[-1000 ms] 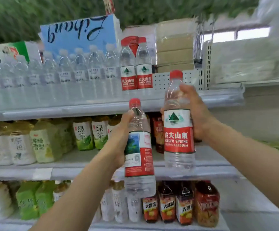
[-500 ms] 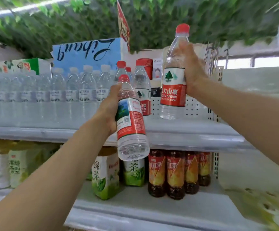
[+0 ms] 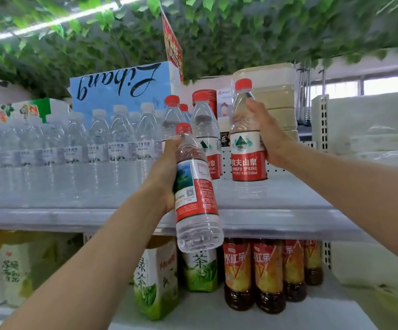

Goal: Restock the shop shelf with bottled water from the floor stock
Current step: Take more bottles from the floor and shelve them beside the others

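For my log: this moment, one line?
right hand: grips right bottle, upright at upper shelf | left hand: grips left bottle, tilted, unshelved

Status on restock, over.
Right hand gripping water bottle upright over upper shelf. Left hand holding second bottle, tilted, at shelf front. Shelved red-capped bottles close left.

This is a small shop, seen at its drinks section. A grey metal shelf carries ranks of identical bottled water, labels facing out. Below that shelf stand rows of green tea drinks and red-labelled tea bottles. Above the shelf are a blue packaged case, a red promotional sign and hanging artificial leaves.
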`<state>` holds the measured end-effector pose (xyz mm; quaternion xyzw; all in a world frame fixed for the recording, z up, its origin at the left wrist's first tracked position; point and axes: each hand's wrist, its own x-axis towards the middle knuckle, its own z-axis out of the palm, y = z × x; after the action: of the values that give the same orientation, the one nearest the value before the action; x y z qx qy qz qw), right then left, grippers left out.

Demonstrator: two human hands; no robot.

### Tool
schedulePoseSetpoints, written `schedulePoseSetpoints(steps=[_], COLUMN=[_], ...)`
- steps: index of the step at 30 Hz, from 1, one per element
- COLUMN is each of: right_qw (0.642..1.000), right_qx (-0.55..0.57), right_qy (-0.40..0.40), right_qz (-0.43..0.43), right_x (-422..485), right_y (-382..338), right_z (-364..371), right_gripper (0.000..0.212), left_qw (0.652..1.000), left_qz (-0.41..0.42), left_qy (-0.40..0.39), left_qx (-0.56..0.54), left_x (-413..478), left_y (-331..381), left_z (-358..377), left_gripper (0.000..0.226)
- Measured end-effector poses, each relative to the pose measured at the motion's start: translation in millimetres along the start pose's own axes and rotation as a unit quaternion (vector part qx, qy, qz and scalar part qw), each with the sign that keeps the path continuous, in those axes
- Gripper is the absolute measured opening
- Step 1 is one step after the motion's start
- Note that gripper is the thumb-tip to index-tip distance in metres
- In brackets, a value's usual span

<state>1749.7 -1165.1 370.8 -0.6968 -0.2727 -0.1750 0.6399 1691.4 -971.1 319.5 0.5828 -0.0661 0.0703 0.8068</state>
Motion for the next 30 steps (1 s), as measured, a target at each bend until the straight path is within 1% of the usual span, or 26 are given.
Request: schedulePoseSetpoints(steps=[1,3,5,6,10,14,17,19,22,27,30], right_qw=[0.998,0.981,0.957,0.948,0.948,0.949,0.948,0.949,0.950,0.950,0.949], right_qx=[-0.051,-0.177,-0.271,-0.293,-0.287,-0.283,-0.278,-0.273,-0.270,-0.256,-0.253], right_qy=[-0.027,-0.076,-0.089,-0.097,-0.091,-0.067,-0.058,-0.057,-0.049,-0.067,-0.068], right_qz=[0.001,0.028,0.061,0.072,0.102,0.125,0.143,0.147,0.152,0.165,0.174], right_x=[-8.0,-27.6,-45.6,-51.6,-46.4,-22.0,-6.4,0.0,7.7,14.7,17.7], right_y=[-1.5,-2.6,1.5,3.9,8.0,17.2,25.6,29.0,33.4,36.5,38.6], right_z=[-2.3,-9.9,-17.8,-20.3,-16.8,-10.7,-7.8,-5.9,-3.8,-1.5,-0.2], right_gripper=[0.053,0.036,0.030,0.026,0.019,0.028,0.041,0.047,0.044,0.037,0.047], left_qw=[1.000,1.000,1.000,1.000,1.000,1.000,0.999,0.999,0.999,0.999,0.999], left_qz=[0.000,0.007,0.015,0.017,0.027,0.030,0.033,0.034,0.032,0.029,0.027], left_qy=[0.000,0.005,0.006,0.001,-0.008,0.002,0.012,0.016,0.016,0.016,0.022], left_qx=[0.003,0.006,0.003,0.000,-0.009,0.002,0.010,0.011,0.017,0.019,0.022], left_x=[-0.6,-1.2,-2.7,-3.5,-5.3,-6.7,-7.3,-7.2,-6.9,-5.3,-2.9], left_y=[-0.1,-0.7,-1.5,-1.9,-1.6,-1.4,-1.7,-1.7,-1.8,-2.0,-2.8], left_z=[0.7,1.4,2.2,3.0,5.3,4.3,3.9,4.2,4.1,3.4,3.1], left_gripper=[0.066,0.062,0.055,0.052,0.048,0.049,0.047,0.045,0.049,0.054,0.055])
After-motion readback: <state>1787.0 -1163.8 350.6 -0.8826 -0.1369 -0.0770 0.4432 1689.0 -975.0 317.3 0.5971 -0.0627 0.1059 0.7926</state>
